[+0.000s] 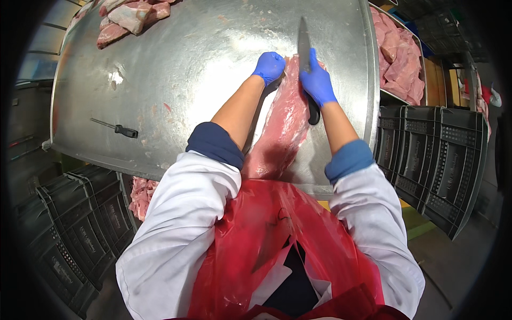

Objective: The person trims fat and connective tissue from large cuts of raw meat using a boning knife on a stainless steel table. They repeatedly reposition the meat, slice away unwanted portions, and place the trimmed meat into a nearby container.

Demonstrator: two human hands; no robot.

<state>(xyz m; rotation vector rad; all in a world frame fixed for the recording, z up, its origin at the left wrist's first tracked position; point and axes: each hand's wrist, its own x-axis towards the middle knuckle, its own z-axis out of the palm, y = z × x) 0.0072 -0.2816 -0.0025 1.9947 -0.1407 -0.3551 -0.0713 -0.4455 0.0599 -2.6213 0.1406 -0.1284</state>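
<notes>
The pork loin looks heavy, soft, slippery; grip its far end. Left hand closed; right hand gripping knife.

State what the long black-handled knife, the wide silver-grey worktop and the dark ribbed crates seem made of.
Long black-handled knife: smooth grey blade, probably steel; dark, evenly coloured handle, likely moulded plastic.
Wide silver-grey metal worktop: seemingly stainless steel, worn satin finish, judging by its diffuse bright glare.
Dark grey ribbed crates: probably rigid plastic, fairly matte, given the moulded-looking ribs and perforations.
</notes>
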